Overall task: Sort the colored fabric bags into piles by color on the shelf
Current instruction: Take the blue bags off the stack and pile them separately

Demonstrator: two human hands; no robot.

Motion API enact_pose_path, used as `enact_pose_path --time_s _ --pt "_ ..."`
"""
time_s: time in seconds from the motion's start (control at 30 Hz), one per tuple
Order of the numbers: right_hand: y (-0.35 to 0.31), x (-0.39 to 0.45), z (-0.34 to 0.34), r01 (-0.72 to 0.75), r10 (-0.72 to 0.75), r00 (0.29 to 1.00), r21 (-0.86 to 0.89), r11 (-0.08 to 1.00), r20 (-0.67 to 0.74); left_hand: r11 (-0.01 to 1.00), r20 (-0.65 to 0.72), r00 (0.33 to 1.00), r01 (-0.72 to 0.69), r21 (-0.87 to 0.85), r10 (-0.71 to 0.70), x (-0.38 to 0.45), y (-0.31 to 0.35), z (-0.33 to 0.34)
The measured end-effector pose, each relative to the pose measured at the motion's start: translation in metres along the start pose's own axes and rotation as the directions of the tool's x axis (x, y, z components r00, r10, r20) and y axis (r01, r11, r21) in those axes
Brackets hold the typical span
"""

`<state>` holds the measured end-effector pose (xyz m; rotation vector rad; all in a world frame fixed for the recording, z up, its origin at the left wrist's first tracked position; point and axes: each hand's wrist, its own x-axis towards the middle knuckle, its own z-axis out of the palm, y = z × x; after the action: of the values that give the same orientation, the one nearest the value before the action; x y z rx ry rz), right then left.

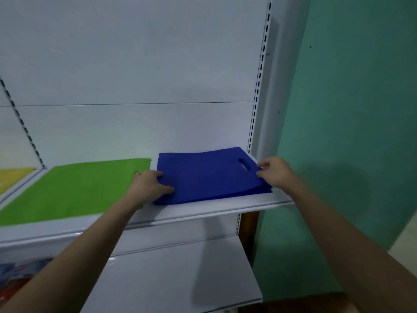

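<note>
A pile of blue fabric bags point(209, 177) with a cut-out handle lies flat at the right end of the white shelf point(203, 211). My left hand point(150, 185) grips the pile's left edge, thumb on top. My right hand point(275, 171) pinches its right edge beside the handle hole. To the left lies a green pile point(74, 190), flat on the same shelf. A yellow pile point(12, 178) shows at the far left, beyond the shelf divider.
A slotted upright point(257, 105) and a teal wall point(349, 132) bound the shelf on the right. A lower white shelf point(176, 279) sits below. Mixed red and blue bags point(15, 279) lie at the lower left, blurred.
</note>
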<state>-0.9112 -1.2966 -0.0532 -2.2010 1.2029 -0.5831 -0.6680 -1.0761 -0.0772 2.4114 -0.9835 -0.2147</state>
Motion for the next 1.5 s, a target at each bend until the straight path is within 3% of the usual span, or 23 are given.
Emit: enact_pose_path --time_s 0.23,0.37,0.5,0.7,0.9,1.23,1.5 --pt "0.005 0.010 -0.010 0.120 -0.103 0.989 -0.168 0.978 0.107 0.992 -0.079 0.996 0.047 0.116 -0.038 -0.004 0.002 0.014" --pt "-0.008 0.015 -0.010 0.248 -0.243 0.965 -0.043 0.968 0.097 0.988 -0.149 0.988 0.068 0.141 -0.047 -0.012 0.007 0.016" --pt "-0.038 0.010 0.006 0.337 -0.350 0.902 0.094 0.937 0.254 0.984 -0.172 0.983 0.097 0.150 -0.071 -0.013 0.008 0.007" --pt "-0.104 -0.015 0.055 0.488 -0.531 0.744 0.213 0.847 0.405 0.966 -0.271 0.957 0.161 0.204 -0.103 -0.028 -0.003 -0.030" --pt "-0.193 -0.066 0.129 0.631 -0.697 0.551 0.318 0.708 0.459 0.941 -0.528 0.826 0.312 0.134 -0.199 -0.095 -0.060 -0.086" --pt "-0.322 -0.217 0.211 0.762 -0.817 0.197 0.439 0.476 0.543 0.754 -0.580 0.661 0.647 0.117 -0.477 -0.249 -0.167 -0.172" --pt "-0.428 -0.358 0.263 0.830 -0.846 0.032 0.457 0.320 0.533 0.660 -0.595 0.549 0.750 0.041 -0.587 -0.371 -0.264 -0.243"
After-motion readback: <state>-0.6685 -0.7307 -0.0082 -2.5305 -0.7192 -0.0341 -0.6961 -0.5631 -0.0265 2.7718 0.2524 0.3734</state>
